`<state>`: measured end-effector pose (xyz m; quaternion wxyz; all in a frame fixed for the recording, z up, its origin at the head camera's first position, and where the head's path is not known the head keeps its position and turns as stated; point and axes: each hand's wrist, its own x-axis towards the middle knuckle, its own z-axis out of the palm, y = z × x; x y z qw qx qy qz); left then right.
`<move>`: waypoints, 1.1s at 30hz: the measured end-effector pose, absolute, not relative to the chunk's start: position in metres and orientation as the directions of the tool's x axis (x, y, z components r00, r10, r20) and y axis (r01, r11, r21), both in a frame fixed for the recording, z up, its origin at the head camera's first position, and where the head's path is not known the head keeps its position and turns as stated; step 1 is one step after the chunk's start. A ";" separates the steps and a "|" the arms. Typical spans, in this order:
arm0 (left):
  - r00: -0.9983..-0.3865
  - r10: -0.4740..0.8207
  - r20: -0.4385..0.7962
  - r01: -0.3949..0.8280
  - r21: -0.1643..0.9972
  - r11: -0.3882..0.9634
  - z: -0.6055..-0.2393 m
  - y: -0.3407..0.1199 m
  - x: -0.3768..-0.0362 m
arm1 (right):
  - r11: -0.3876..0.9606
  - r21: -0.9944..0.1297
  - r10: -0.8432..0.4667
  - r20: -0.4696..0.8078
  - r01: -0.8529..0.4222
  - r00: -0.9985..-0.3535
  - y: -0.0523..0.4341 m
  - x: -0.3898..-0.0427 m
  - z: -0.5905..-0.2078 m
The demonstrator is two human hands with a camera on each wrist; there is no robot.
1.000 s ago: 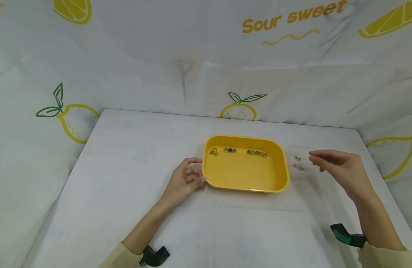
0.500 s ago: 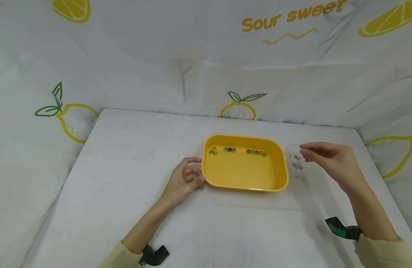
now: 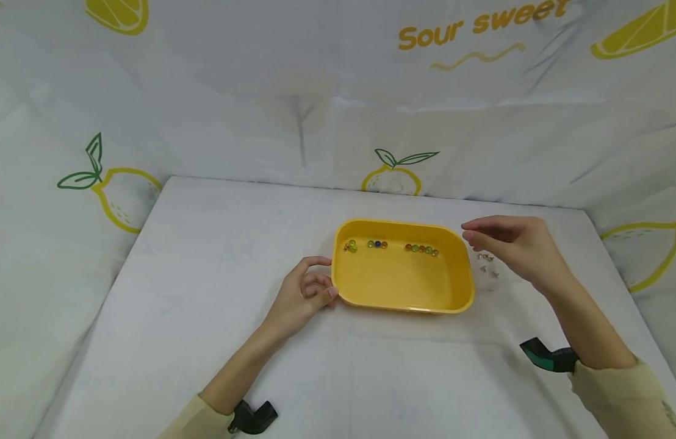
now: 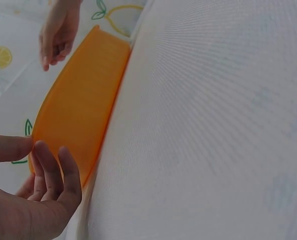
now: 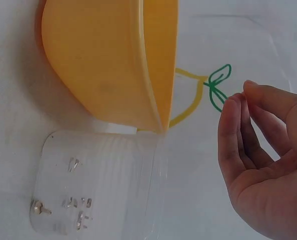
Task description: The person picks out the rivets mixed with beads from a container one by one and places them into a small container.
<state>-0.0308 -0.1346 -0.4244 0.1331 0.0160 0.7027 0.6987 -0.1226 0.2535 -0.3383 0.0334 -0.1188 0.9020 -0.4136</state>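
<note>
My left hand point(image 3: 302, 299) holds the left end of a yellow tray point(image 3: 401, 283), with its fingers curled against the wall and rim. Glass marbles lie along the tray's far side: a small cluster at left with a tiny gold bit, three marbles point(image 3: 377, 244) in the middle, and a row of several marbles point(image 3: 421, 249) at right. My right hand point(image 3: 516, 247) hovers by the tray's far right corner, thumb and fingertips brought together. Whether something tiny is between them cannot be made out. Under it stands a clear box point(image 5: 113, 185) with several small metal pins point(image 5: 41, 207).
A white cloth-covered table point(image 3: 233, 244) carries everything. A white curtain point(image 3: 233, 91) with lemon prints rises behind and at both sides. The clear box stands close against the tray's right end. Black wrist devices point(image 3: 252, 417) sit on both wrists.
My right hand has moved left and away from me, from the right of the clear box to the tray's far right corner. The left hand and tray have stayed in place.
</note>
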 end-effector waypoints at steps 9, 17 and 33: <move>-0.963 0.211 -0.165 -0.164 0.986 0.021 -0.424 -0.134 -0.031 | 0.643 -0.742 -0.323 -0.039 -0.189 -0.946 0.217 -0.131 -0.328; -0.962 0.207 -0.177 -0.176 0.984 0.020 -0.423 -0.133 -0.031 | 0.597 -0.776 -0.459 -0.123 -0.203 -0.880 0.189 -0.140 -0.328; -0.962 0.198 -0.186 -0.187 0.982 0.015 -0.424 -0.133 -0.031 | 0.582 -0.783 -0.537 -0.166 -0.220 -0.827 0.149 -0.160 -0.332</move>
